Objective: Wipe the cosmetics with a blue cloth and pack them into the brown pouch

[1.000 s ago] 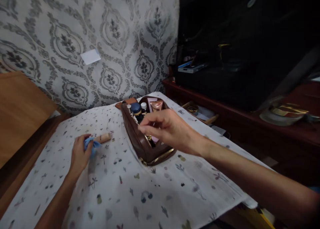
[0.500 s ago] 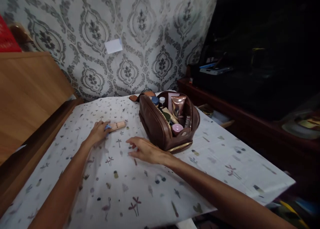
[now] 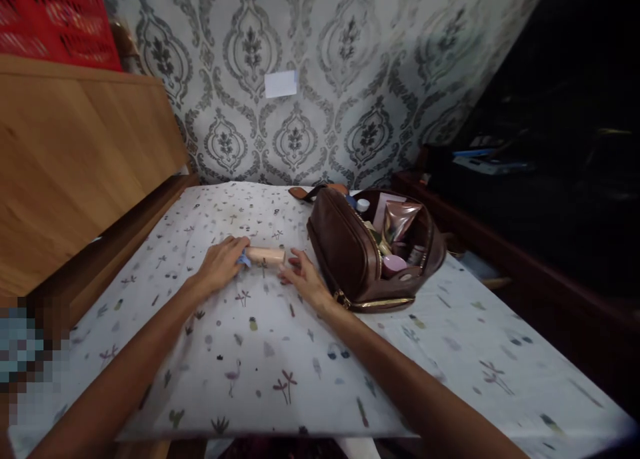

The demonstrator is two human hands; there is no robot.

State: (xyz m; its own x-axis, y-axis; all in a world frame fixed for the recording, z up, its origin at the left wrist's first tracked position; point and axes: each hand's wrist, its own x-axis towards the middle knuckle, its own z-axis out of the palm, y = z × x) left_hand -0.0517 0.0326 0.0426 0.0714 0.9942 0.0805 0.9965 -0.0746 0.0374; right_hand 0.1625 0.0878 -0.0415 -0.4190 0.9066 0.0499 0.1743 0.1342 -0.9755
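A peach-coloured cosmetic tube (image 3: 269,255) lies nearly level just above or on the patterned tablecloth; I cannot tell which. My left hand (image 3: 223,262) grips its left end, where a bit of blue shows by the fingers. Close to the tube's right end is my right hand (image 3: 307,282), fingers apart and holding nothing. Beside it stands an unzipped brown toiletry bag (image 3: 340,245). Inside are a shiny rose-gold tube (image 3: 401,219), a pink-lidded jar (image 3: 394,264) and a white-capped bottle (image 3: 363,205), among other items partly hidden by the bag's side.
Along the left is a wooden cabinet (image 3: 85,132) with a red plastic basket (image 3: 65,22) on top. Patterned wallpaper (image 3: 300,39) rises behind the table (image 3: 270,379). A large dark screen-like panel (image 3: 575,99) and dark red furniture border the right.
My view has swung left, so everything sits further right. My right hand has come nearer the tube's free end. The left hand keeps its grip on the tube.
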